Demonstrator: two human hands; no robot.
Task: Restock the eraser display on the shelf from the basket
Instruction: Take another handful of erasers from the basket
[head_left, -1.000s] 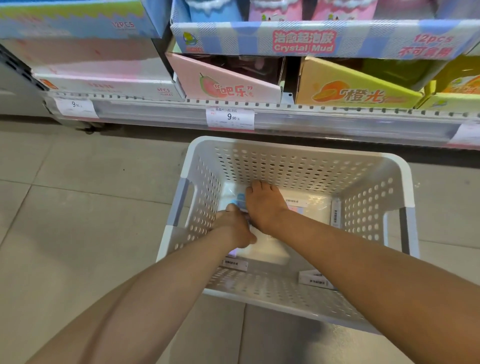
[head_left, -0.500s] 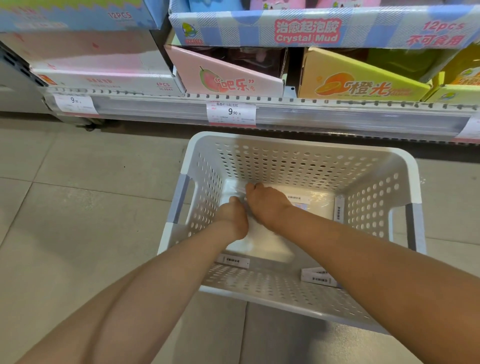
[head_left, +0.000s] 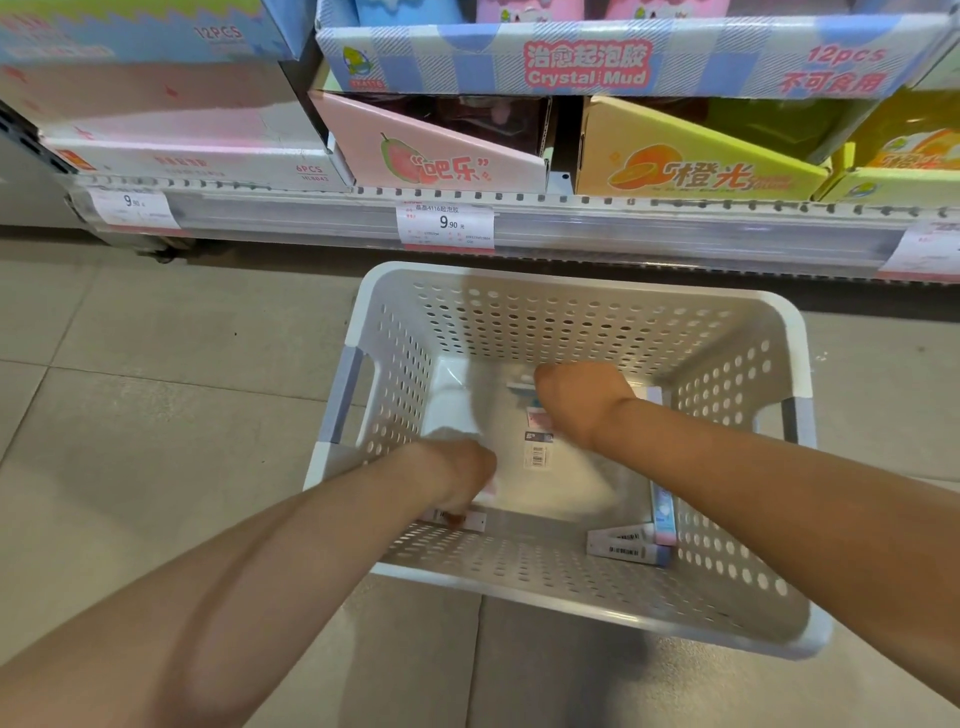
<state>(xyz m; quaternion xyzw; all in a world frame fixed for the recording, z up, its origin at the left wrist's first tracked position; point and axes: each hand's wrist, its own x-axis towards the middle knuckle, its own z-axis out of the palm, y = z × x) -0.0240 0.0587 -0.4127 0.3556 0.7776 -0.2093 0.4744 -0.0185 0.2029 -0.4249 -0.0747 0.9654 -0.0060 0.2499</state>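
The eraser packs (head_left: 623, 545) lie at the basket (head_left: 571, 291) floor's near right corner; they look light, stiff and slick, best pinched across the long edges. The left hand (head_left: 457, 475) reaches the near left corner and the right hand (head_left: 576, 400) the middle. Their fingers curl downward; whether they hold anything cannot be told.

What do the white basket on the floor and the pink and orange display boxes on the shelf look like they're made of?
The basket looks like moulded plastic with a matt white finish: rounded rim and regular punched holes in its walls. The pink display box and orange display box look like printed cardboard, smooth and slightly glossy, with folded angled side panels and flat cut edges.
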